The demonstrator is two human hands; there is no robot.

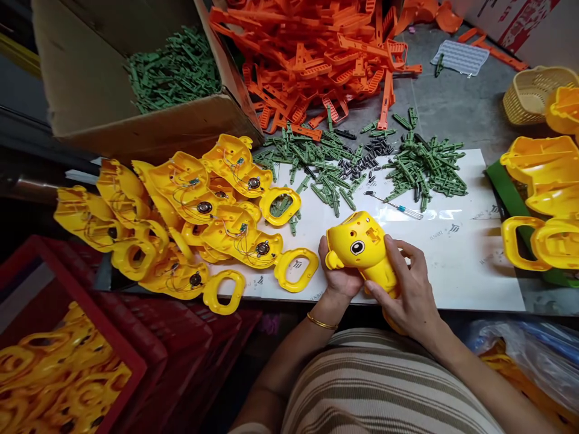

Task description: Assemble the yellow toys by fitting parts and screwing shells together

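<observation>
A cardboard box [169,125] upper left holds green clips [174,72], a red crate [115,325] lower left yellow parts [63,374], and both hands [340,278] [412,286] clasp a yellow toy [368,256].

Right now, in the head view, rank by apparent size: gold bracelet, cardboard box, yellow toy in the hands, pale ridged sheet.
1. Cardboard box
2. Yellow toy
3. Pale ridged sheet
4. Gold bracelet
Apparent size only; the toy is nearer the camera than the sheet.
</observation>
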